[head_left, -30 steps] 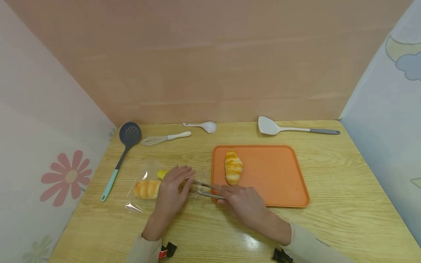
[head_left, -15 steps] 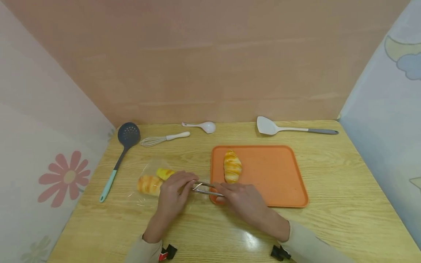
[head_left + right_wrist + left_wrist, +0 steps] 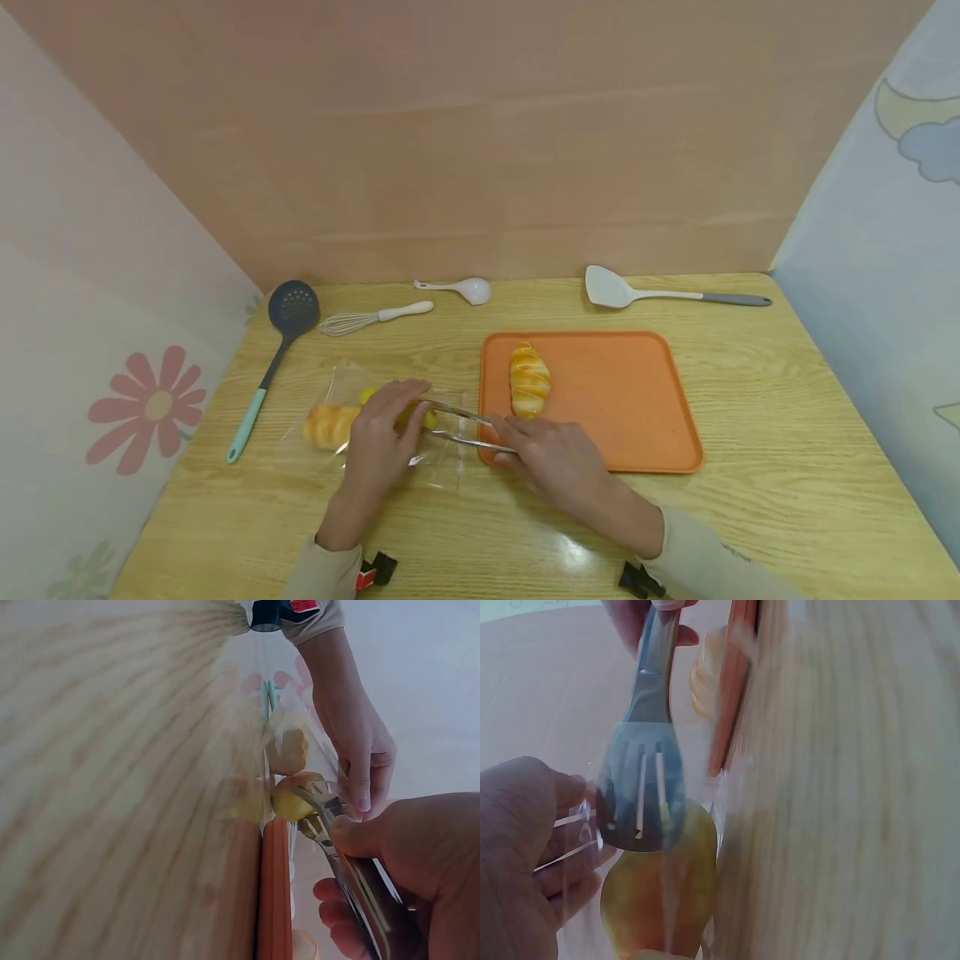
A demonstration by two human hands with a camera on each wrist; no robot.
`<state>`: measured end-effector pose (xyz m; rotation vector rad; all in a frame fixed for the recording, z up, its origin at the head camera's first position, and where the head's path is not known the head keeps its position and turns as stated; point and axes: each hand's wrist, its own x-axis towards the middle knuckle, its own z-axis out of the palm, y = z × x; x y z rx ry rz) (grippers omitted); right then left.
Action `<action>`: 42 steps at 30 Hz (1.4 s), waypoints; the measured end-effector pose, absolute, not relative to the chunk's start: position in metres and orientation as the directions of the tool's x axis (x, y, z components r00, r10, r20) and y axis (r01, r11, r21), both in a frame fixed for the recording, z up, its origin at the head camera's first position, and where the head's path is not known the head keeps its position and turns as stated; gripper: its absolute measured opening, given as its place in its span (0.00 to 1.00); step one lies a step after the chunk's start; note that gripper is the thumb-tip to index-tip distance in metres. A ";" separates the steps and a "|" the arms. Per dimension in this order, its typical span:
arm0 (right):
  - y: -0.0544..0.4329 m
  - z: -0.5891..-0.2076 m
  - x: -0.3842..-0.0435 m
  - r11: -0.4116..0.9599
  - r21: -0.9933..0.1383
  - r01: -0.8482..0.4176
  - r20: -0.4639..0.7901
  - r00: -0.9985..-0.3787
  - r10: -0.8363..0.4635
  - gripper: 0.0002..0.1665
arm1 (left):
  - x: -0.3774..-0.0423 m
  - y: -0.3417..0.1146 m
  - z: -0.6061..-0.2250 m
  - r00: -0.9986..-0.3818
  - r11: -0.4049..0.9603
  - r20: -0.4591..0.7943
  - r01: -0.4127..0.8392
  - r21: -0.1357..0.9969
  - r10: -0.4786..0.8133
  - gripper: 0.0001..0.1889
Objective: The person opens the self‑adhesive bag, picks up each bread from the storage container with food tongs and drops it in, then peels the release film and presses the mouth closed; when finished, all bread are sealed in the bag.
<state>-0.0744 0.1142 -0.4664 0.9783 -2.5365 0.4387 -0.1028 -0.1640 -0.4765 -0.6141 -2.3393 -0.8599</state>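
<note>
My right hand (image 3: 562,462) grips metal tongs (image 3: 468,442), their arms spread and pointing left. The slotted tongs head (image 3: 641,787) is at the mouth of a clear plastic bag (image 3: 446,475), over a yellow bread roll (image 3: 660,900) in the bag. Curled fingers of my left hand (image 3: 378,442) pinch the bag's film beside the tongs head. A golden ridged bread roll (image 3: 326,426) also lies in the bag, left of that hand, which partly hides both rolls in the head view.
An orange tray (image 3: 615,392) with another glazed bread roll (image 3: 529,381) on it lies to the right of the bag. A skimmer (image 3: 294,308), a whisk (image 3: 352,322), a white spoon (image 3: 475,290) and a white turner (image 3: 609,287) lie along the back and left.
The tongs' arms came closer together, then spread wider, and their tips moved left. My left hand has shifted slightly left, and the bag with its rolls moved right, then back left.
</note>
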 end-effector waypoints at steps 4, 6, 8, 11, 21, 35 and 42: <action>0.115 -0.468 -0.075 0.708 -0.192 -0.680 0.434 -0.706 -0.560 0.28 | -0.109 -0.167 -0.490 -0.702 0.644 0.658 0.641 0.418 0.272 0.11; 0.115 -0.469 -0.075 0.706 -0.217 -0.674 0.406 -0.720 -0.562 0.28 | -0.110 -0.167 -0.491 -0.695 0.634 0.656 0.656 0.409 0.295 0.10; 0.115 -0.469 -0.076 0.702 -0.236 -0.672 0.385 -0.728 -0.567 0.27 | -0.107 -0.164 -0.486 -0.704 0.644 0.641 0.649 0.406 0.305 0.09; 0.116 -0.470 -0.075 0.697 -0.252 -0.672 0.379 -0.731 -0.568 0.28 | -0.105 -0.160 -0.480 -0.721 0.647 0.628 0.633 0.425 0.293 0.09; 0.104 -0.470 -0.073 0.693 -0.167 -0.701 0.440 -0.682 -0.584 0.24 | -0.098 -0.143 -0.476 -0.698 0.535 0.673 0.676 0.506 0.245 0.08; 0.105 -0.469 -0.071 0.678 -0.141 -0.722 0.462 -0.653 -0.599 0.26 | -0.101 -0.154 -0.473 -0.709 0.677 0.666 0.610 0.413 0.232 0.08; 0.100 -0.467 -0.075 0.682 -0.142 -0.717 0.472 -0.655 -0.590 0.27 | -0.094 -0.145 -0.470 -0.685 0.542 0.699 0.674 0.501 0.206 0.08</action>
